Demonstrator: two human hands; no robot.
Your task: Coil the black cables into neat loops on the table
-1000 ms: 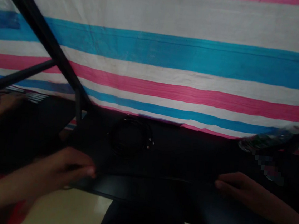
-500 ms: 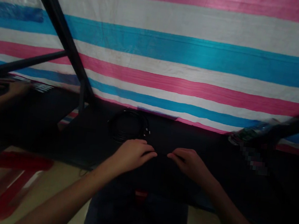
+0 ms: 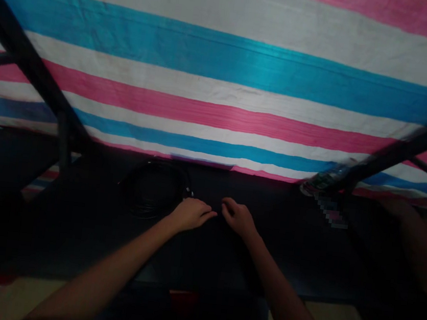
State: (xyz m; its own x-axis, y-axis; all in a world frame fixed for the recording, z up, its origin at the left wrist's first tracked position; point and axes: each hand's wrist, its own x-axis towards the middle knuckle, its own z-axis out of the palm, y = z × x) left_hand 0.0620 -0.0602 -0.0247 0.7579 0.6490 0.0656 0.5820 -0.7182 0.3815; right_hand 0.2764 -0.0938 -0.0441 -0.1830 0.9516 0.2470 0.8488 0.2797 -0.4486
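My left hand (image 3: 194, 214) rests palm down on the dark table, thumb pointing right and a little apart from the fingers. Facing it across a small gap is my right hand (image 3: 237, 216), loosely curved, with a dark hollow between thumb and fingers. I see nothing held in either hand, though the light is dim. Just left of my left hand lies a coiled black cable (image 3: 129, 181), its pale metallic connector ends (image 3: 188, 192) close to the fingertips. The coil and my hands appear apart.
A clear plastic bottle (image 3: 322, 180) with a green label lies at the back right, near a pixelated object (image 3: 331, 210). Slanted dark posts (image 3: 41, 76) frame both sides. Behind hangs a striped sheet (image 3: 206, 87). Another person's arm (image 3: 416, 239) is at the far right.
The view has shifted right and slightly back, so the coil and bottle appear farther left. My hands are closer together. The other person's hands at left have left the view; an arm appears at right.
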